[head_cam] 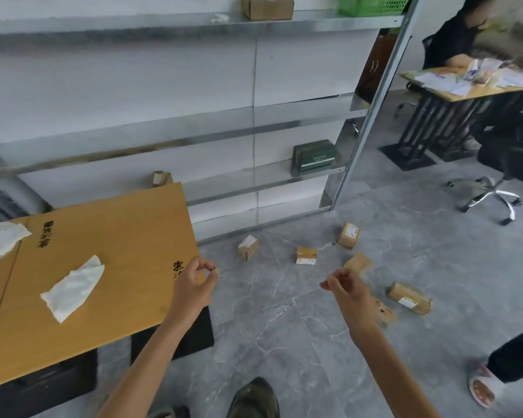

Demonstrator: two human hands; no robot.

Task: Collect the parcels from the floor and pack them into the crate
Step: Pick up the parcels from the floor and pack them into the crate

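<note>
Both hands are up over the grey marble-patterned tile floor (284, 336). The left hand (195, 282) has its fingers (207, 263) curled in, thumb tip against forefinger. There is a tiny dark speck at the tips, too small to tell whether it is pinched. The right hand (344, 286) hangs with its fingers loosely curled, holding nothing.

The small brown cardboard parcels (306, 256) lie scattered on the floor beyond and right of the right hand, six in view, one partly hidden behind the right wrist. The green plastic lattice crate (372, 4) sits on the top level of the tall metal shelf rack (163, 24), well apart from the parcels. At left, a yellow wooden tabletop (118, 236) carries a crumpled white tissue (73, 289).
</note>
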